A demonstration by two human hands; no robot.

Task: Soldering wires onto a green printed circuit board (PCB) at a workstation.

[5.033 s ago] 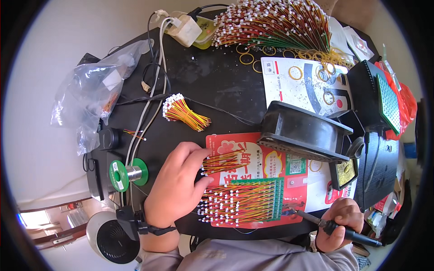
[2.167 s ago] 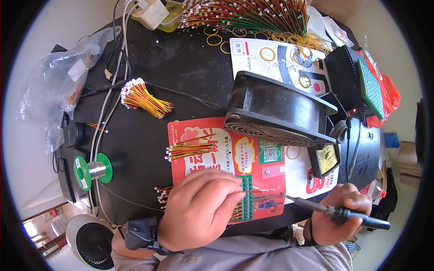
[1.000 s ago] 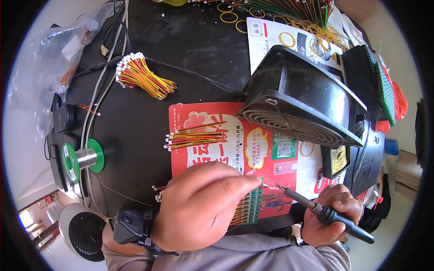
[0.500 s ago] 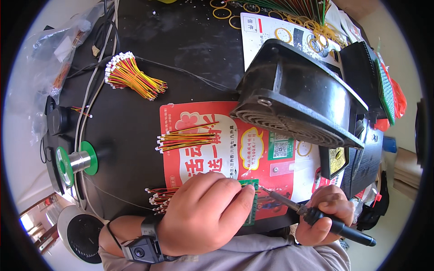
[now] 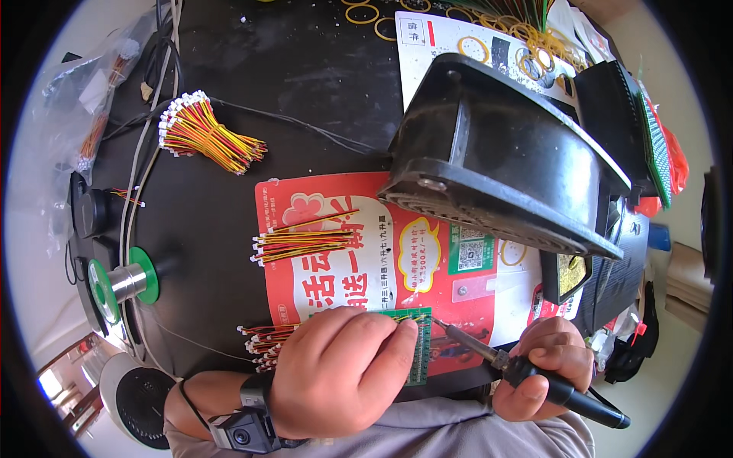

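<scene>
My right hand (image 5: 551, 365) grips a black-handled soldering iron (image 5: 473, 343). Its tip points left and lies at the upper right edge of a green circuit board (image 5: 418, 359). Over that board is my left hand (image 5: 343, 366), thumb and forefinger pinched together on a thin yellow wire, mostly hidden by the fingers. Cables with white connectors (image 5: 267, 340) stick out left from beneath this hand. Some red, yellow and black cables (image 5: 305, 240) lie on a red printed sheet (image 5: 374, 191) farther back.
A black fan (image 5: 496, 145) stands at right behind the iron, beside a holder with golden wire wool (image 5: 571, 273). At left are a solder spool (image 5: 128, 282), a banded cable bundle (image 5: 210, 136) and a plastic bag (image 5: 69, 114). Rubber bands (image 5: 363, 13) lie at the back.
The view has shifted slightly, so most things sit a little farther left. Both hands stay at the circuit board, and the iron's tip remains at its upper right edge.
</scene>
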